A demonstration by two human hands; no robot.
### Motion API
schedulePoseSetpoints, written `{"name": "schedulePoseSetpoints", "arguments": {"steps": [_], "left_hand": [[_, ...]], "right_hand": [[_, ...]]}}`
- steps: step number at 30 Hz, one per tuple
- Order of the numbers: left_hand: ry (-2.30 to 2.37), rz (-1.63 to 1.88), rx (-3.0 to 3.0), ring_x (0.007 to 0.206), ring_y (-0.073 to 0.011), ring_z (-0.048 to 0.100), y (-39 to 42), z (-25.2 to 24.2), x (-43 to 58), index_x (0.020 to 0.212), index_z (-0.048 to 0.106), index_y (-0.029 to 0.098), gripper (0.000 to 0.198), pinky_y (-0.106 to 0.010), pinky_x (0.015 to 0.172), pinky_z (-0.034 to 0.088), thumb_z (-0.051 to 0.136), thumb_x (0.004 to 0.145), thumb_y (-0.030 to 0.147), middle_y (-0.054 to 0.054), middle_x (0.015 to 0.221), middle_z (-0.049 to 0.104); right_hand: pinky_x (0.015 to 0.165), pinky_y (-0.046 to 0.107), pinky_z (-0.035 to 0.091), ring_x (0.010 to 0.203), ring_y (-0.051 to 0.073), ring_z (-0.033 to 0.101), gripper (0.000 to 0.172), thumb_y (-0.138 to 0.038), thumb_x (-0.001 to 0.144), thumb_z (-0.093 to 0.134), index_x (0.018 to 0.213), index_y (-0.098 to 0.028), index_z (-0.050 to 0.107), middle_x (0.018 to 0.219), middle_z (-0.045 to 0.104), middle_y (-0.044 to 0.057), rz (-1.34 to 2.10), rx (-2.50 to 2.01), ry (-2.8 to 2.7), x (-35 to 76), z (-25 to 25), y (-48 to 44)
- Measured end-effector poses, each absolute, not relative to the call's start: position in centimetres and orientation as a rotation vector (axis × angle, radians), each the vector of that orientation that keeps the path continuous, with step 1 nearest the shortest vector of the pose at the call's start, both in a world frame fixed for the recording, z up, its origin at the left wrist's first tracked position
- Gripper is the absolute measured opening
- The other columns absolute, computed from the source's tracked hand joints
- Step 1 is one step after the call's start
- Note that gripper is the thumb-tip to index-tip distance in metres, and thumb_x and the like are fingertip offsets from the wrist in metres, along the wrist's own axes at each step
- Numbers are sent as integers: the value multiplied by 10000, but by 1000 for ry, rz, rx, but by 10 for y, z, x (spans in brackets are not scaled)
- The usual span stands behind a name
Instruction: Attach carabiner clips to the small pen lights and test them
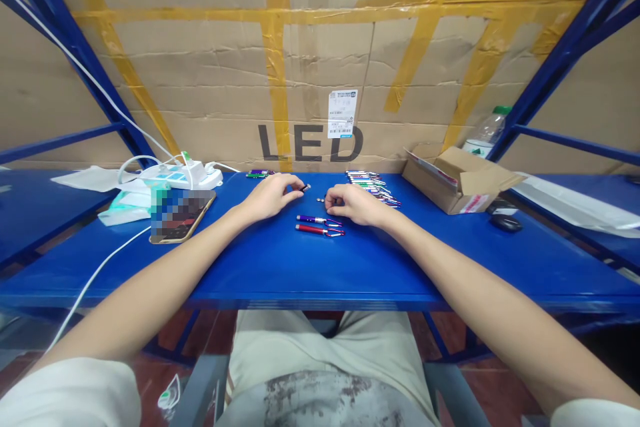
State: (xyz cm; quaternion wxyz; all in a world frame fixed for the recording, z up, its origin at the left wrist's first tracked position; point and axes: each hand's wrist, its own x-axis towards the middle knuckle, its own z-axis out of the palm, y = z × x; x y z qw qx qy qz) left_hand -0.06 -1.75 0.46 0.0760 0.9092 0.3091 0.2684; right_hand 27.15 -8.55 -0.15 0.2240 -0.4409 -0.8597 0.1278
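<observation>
My left hand (273, 197) is closed around a small dark tube with a silver tip (305, 187), probably a keychain flashlight; most of it is hidden by the fingers. Opposite it, my right hand (356, 204) has its fingers curled in a pinch at the tabletop, and I cannot make out what is in them. Small round silver pieces (321, 199) lie just beside those fingertips. Nearer to me are a blue keychain flashlight (311, 219) and a red keychain flashlight (310, 229), side by side, each with a carabiner clip.
Several keychain flashlights (370, 181) lie behind my right hand, and a few more (259, 174) behind my left. A phone (184, 217), power strip (193, 177) and cable stand left. An opened cardboard box (450, 177), black mouse (505, 223) and bottle (487, 133) are right.
</observation>
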Motion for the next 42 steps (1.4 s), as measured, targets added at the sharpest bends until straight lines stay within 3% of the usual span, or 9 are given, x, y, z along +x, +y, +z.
{"name": "schedulePoseSetpoints", "arguments": {"steps": [4,10,23,33,42], "left_hand": [[923,795,2727,1037,-271,751,-18,4,1,1157,795,230,235,-397,941,556,682,1018,381,-68,1180,827],[886,769,2709,1036,-259,753,-19,3,2,1162,788,234,209,-376,933,546,694,1016,350,-59,1170,826],[787,709,2822,1084,-274,720,-24,2,4,1193,758,225,247,-418,993,536,646,1044,386,-77,1173,805],[702,858,2676,961,-233,716,-41,6,15,1158,779,227,234,-355,870,544,686,1030,400,-59,1117,811],[672,884,2653,908,-219,687,-49,6,20,1133,771,221,228,-353,853,531,686,1030,406,-49,1073,804]], "right_hand": [[769,304,455,813,200,657,71,-126,868,696,865,-197,706,919,763,41,457,-1221,-2336,275,-1,-85],[755,293,487,791,181,647,191,-128,819,682,994,-201,665,976,760,37,536,-1205,-2247,277,-2,-88],[739,291,465,773,181,670,267,-132,816,655,1065,-218,609,886,764,4,439,-1233,-2284,275,-1,-91],[711,318,466,741,171,619,367,-326,856,746,1183,-225,611,949,770,11,522,-1007,-1842,271,9,-93],[712,330,461,712,162,565,438,-409,897,774,1267,-228,625,993,771,25,568,-956,-1849,260,8,-99]]}}
